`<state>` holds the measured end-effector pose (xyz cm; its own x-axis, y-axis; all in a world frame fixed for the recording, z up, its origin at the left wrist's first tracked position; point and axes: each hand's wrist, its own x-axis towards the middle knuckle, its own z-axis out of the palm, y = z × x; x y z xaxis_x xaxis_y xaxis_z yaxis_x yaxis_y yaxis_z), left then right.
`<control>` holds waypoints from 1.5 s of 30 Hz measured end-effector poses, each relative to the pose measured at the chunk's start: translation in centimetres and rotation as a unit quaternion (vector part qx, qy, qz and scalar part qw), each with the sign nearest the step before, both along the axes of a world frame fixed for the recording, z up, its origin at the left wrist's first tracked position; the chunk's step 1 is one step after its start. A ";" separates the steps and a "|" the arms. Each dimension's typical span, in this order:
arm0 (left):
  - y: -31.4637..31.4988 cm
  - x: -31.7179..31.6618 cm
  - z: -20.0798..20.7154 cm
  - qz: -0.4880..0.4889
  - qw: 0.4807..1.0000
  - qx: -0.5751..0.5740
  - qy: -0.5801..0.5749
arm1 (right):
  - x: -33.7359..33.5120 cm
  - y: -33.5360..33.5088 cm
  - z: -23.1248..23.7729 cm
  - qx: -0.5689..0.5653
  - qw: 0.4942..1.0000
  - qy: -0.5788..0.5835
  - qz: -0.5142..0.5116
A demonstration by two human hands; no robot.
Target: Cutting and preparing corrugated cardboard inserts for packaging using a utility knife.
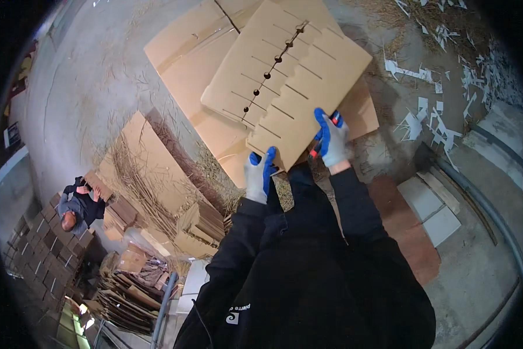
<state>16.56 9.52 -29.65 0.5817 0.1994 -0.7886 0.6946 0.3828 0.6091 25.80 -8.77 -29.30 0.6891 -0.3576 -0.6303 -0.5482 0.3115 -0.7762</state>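
A stack of brown slotted cardboard sheets (331,52) lies tilted in front of me, with rows of narrow slits and a line of round holes across it. My left hand (258,172), in a grey and blue work glove, pinches the near corner of the top sheet between thumb and fingers. At the near right edge, my right hand (332,139), gloved the same way, is closed around a red-and-black hand tool (314,153). Its exact kind is partly hidden by the fingers. The right thumb rests against the cardboard edge.
Under the stack is a large cardboard box (191,70). Cardboard strips (151,180) and a flat sheet lie left. Another person (78,203) handles cardboard beside stacked bundles (49,244) at far left. White paper scraps (430,122) litter the right floor, near a grey pipe (494,203).
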 end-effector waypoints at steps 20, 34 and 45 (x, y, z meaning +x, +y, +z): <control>0.8 4.7 -4.2 -0.001 0.994 0.015 0.107 | 3.8 0.8 -4.5 -0.073 0.993 0.047 0.084; 0.7 3.9 -7.1 0.020 0.994 0.081 0.078 | 8.4 -1.6 -1.5 -0.360 0.767 -0.317 0.426; 1.0 4.7 -5.5 -0.122 0.962 0.218 0.113 | 18.7 1.7 -4.7 -0.390 0.572 -0.335 0.639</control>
<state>21.26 10.56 -35.13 0.4762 0.4199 -0.7726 0.8651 -0.0665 0.4971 44.54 -7.06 -34.03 0.6951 0.7160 -0.0639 0.5612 -0.5961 -0.5743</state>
